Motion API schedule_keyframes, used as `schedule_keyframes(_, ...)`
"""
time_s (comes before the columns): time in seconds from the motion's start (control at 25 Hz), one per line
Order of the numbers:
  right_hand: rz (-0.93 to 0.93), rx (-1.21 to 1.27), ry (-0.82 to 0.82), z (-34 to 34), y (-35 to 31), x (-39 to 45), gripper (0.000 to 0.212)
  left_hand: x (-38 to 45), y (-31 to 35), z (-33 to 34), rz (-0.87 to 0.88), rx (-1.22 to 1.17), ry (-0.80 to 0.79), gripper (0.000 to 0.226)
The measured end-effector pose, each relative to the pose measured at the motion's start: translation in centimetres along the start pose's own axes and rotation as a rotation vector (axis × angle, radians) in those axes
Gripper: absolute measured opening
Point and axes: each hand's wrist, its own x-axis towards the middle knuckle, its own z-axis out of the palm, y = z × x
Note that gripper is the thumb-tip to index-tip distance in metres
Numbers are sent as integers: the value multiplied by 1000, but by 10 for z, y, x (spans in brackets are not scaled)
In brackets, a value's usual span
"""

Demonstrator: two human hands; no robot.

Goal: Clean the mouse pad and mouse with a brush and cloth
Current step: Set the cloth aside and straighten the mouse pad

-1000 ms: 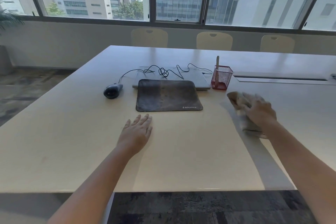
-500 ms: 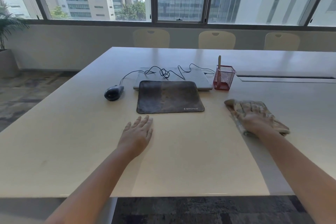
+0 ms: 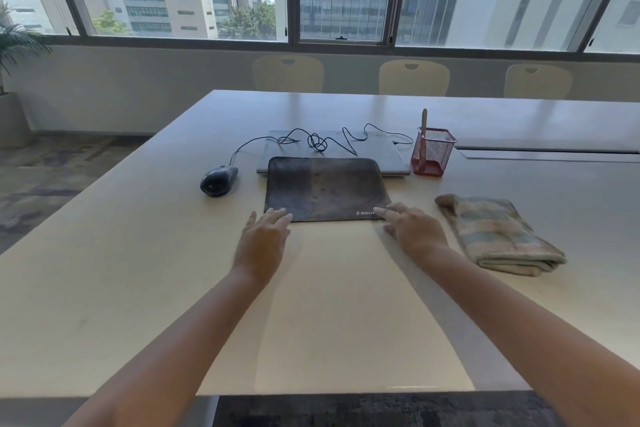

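The person's left hand [image 3: 264, 242] and right hand [image 3: 414, 231] are reaching, fingers straight, to the near edge of the stained mouse pad [image 3: 325, 188]; the folded cloth [image 3: 498, 234] is lying alongside.

The surface [image 3: 156, 270] looks smooth with a soft sheen. The mouse pad [image 3: 325, 189] is matt and blotchy; the cloth [image 3: 498, 236], at its 3 o'clock, is nubby towelling. The cup [image 3: 433, 152] is red wire mesh.

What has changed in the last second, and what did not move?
The right hand let go of the cloth and moved left to the mouse pad; the left hand slid forward to its near edge. Mouse and brush stayed put.
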Motion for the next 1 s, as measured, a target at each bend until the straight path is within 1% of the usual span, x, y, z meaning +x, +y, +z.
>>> schedule_keyframes(0.12, 3, -5, -65, -12, -2, 20, 36, 9, -2, 1, -40, -33, -20, 30)
schedule_keyframes(0.28, 14, -2, -142, -19, 2, 31, 30, 23, -4, -8, -14, 136, -93, 21)
schedule_keyframes(0.36, 18, -5, -124, -17, 4, 33, 27, 32, -3, -13, 25, 248, -145, 15)
schedule_keyframes(0.48, -11, -35, -37, -11, 6, 33, 23, 43, 1, -16, 68, 382, -210, 11)
schedule_keyframes(0.64, -86, -83, 48, -5, 9, 30, 23, 46, 6, -18, 145, 525, -254, 21)
schedule_keyframes(0.76, -56, -114, 115, -1, 4, 27, 23, 38, 10, -21, 210, 587, -257, 16)
schedule_keyframes(0.84, -13, -118, 98, -2, 0, 29, 22, 34, 13, -25, 235, 610, -236, 33)
schedule_keyframes(0.88, 1, -112, 77, -4, -2, 30, 22, 35, 14, -26, 250, 599, -178, 40)
schedule_keyframes(0.96, 27, -98, 32, -8, -5, 32, 22, 39, 8, -22, 303, 558, -88, 45)
schedule_keyframes(1.0, 35, -97, 18, -10, -5, 31, 23, 38, 11, -25, 326, 568, -94, 43)
